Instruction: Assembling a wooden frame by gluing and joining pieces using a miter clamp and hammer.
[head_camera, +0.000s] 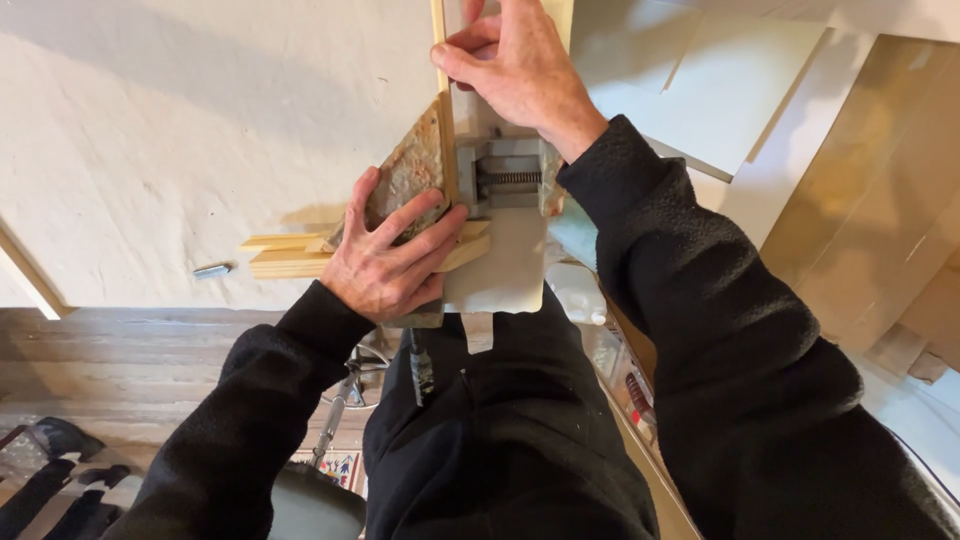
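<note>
My left hand (385, 255) presses down on a rusty triangular metal plate (412, 175) and on the pale wooden strips (285, 258) lying under it at the table's near edge. My right hand (515, 65) pinches a thin upright wooden strip (439, 40) further back, fingers closed around its edge. Between the hands sits a grey metal corner clamp (510, 175) with a visible screw thread. A cream sheet (500, 270) hangs over the table edge below the clamp.
The white textured tabletop (180, 130) spreads to the left, with a small metal bolt (212, 270) on it. Pale boards (740, 80) and brown panels (880, 200) lie at the right. Wooden floor, a handled tool (335, 425) and a container of small items (625, 385) are below.
</note>
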